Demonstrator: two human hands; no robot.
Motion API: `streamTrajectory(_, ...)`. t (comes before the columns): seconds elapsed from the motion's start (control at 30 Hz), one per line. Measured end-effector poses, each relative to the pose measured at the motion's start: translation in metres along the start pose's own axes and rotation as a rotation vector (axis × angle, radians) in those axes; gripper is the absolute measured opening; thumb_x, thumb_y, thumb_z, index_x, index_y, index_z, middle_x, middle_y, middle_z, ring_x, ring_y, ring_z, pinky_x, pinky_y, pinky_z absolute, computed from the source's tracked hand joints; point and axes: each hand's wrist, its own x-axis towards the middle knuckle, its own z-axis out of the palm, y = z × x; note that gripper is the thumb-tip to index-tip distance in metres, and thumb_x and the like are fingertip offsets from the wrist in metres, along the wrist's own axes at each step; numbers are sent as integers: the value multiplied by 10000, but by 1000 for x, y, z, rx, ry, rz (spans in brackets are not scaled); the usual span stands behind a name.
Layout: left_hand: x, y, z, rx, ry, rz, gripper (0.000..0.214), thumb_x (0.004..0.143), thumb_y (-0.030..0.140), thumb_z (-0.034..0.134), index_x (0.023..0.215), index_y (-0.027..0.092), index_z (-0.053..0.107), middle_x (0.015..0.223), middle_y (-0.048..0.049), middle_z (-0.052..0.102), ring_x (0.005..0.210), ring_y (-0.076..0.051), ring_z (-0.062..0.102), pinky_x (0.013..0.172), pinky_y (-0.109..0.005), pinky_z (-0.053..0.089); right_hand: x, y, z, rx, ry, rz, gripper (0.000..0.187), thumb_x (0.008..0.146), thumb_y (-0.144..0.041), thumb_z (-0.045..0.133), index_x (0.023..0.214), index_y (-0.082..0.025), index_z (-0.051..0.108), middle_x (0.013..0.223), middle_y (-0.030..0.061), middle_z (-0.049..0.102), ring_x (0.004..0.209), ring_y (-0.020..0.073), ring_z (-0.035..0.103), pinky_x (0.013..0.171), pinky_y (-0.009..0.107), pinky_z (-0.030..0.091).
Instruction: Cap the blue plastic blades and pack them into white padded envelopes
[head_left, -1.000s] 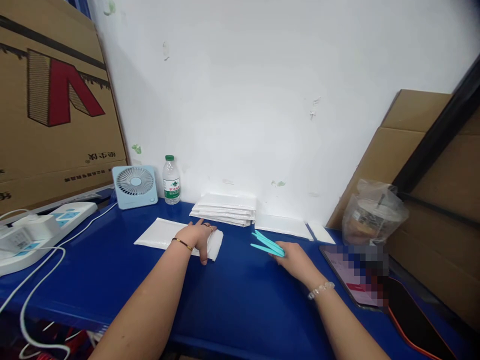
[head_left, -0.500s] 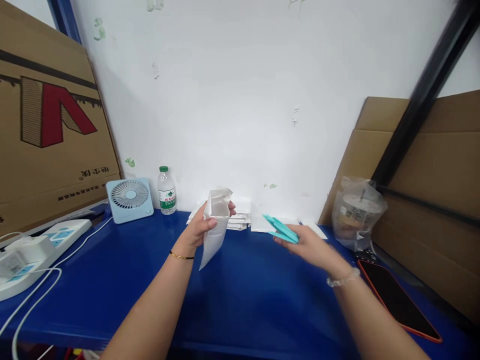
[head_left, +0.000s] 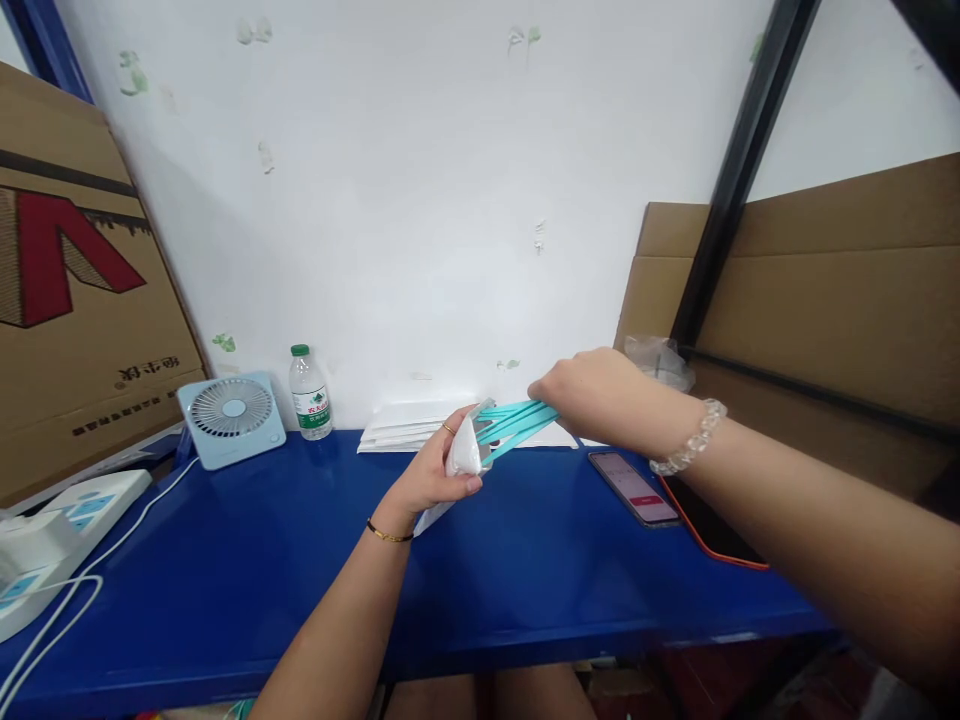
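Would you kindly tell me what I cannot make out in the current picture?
In the head view:
Turquoise strips: near ends hidden by the right hand; reach into the white packet hidden by its wall.
Orange-edged phone: partly covered by the right forearm.
Clear plastic bag: lower part behind the right hand and forearm.
Power strip: cut off by the left edge.
Lit phone: screen writing too small to read.
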Motion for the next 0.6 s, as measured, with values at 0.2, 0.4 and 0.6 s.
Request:
streamTrajectory(0.2,9,-6,23,-176,268,111,855,635,389,743,1358,230,317,1305,-98,460,1179,-265,442,1004,-380,337,-10,-23,-22,-82,128,118,167,807,-76,500,726,-129,636,654,126,667,649,217,636,555,268,334)
streamTrajectory(0.4,12,-11,31,-212,372,159,842,655,392,729,1363,244,298,1268,-107,498,1155,-253,473,979,-365,362,-15,-44,-22,-55,86,18,185,835,-122,504,718,-126,646,650,119,672,621,195,631,563,269,336)
streamTrajectory(0.6,3,-1,32,103,212,46,911,613,243,739,1396,210,274,1370,-104,408,1260,-294,357,1062,-400,257,22,-40,-39,-32,5,-134,197,803,-213,598,617,-188,657,599,65,648,739,209,631,642,302,354)
